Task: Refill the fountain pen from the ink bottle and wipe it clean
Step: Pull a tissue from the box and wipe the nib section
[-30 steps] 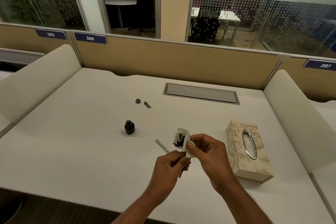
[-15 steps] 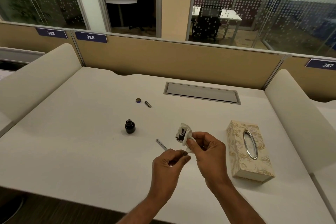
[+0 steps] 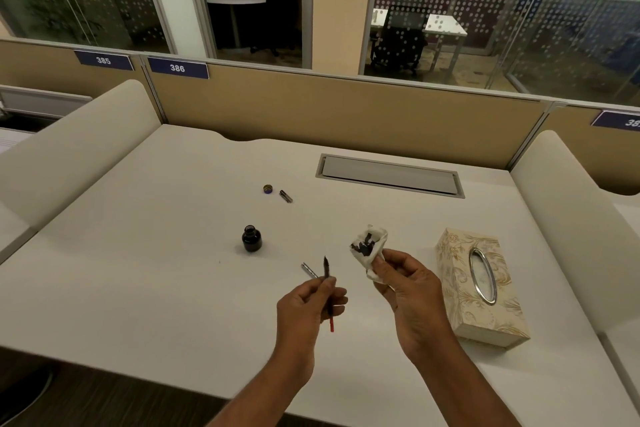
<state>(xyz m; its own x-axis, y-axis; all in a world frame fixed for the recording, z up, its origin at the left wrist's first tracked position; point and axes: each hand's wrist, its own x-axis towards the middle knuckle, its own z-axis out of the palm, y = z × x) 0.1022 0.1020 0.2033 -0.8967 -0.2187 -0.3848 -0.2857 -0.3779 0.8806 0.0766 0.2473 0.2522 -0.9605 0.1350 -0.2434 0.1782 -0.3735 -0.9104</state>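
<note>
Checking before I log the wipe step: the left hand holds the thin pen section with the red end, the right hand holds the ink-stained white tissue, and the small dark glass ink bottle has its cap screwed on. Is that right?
Not quite. The head view shows the small dark glass ink bottle standing open; its cap lies farther back on the white desk. The left hand does hold the thin pen section with the red end, and the right hand the ink-stained white tissue.

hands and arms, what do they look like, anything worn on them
Both are bare. The left hand and right hand show no gloves, rings or bands on the fingers that can be seen. Both forearms are uncovered down to the bottom edge of the head view: no sleeves, no watch or bracelet at either wrist. No markings or ink stains can be made out on them at this size.
</note>
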